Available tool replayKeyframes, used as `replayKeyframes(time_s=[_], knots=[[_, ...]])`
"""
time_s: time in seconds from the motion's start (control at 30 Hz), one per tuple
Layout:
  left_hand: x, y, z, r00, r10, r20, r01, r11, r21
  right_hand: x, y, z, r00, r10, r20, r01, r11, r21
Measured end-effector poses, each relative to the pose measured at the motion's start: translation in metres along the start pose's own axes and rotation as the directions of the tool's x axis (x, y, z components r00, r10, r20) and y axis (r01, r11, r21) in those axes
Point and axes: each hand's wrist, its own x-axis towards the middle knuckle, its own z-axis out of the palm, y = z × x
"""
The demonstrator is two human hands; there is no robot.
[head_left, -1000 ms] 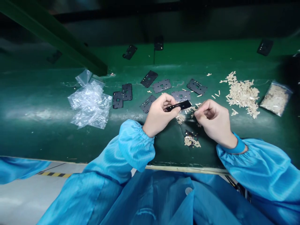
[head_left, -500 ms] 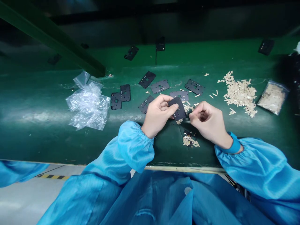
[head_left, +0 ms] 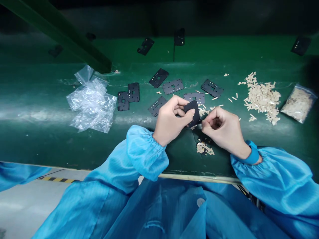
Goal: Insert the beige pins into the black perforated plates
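Note:
My left hand (head_left: 171,120) grips a small black perforated plate (head_left: 193,113) between thumb and fingers, with its face tilted toward me. My right hand (head_left: 223,127) sits just beside the plate's lower edge, fingertips pinched together there. Whether they hold a small piece is too small to tell. Several similar black plates (head_left: 172,86) lie on the green belt (head_left: 45,146) just beyond my hands. A small heap of cream strips with dark bits (head_left: 204,149) lies below my right fingers.
A large scatter of cream strips (head_left: 261,98) and a clear bag of them (head_left: 298,103) lie to the right. Crumpled clear plastic bags (head_left: 91,103) lie to the left. A green beam (head_left: 62,33) crosses overhead at upper left. My blue sleeves (head_left: 146,152) reach over the belt's near edge (head_left: 199,178).
The black plate has turned from nearly edge-on to showing its face toward me. My right hand has moved closer to it. The whole view has shifted slightly as my head moved.

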Motion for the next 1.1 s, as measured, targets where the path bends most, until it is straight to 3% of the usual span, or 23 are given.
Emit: replayKeyframes(time_s=[0.6,1.1], knots=[[-0.0013,0.0007,0.0001,0.999,0.036,-0.004,-0.036,0.998,0.059,0.0006,-0.0008,-0.0011,1.000,-0.004,0.017,0.004,1.000,-0.014],[-0.0015,0.0005,-0.0004,1.000,0.027,-0.002,-0.027,0.997,0.071,0.0036,-0.0046,-0.0054,0.986,0.112,0.124,-0.125,0.986,0.107]])
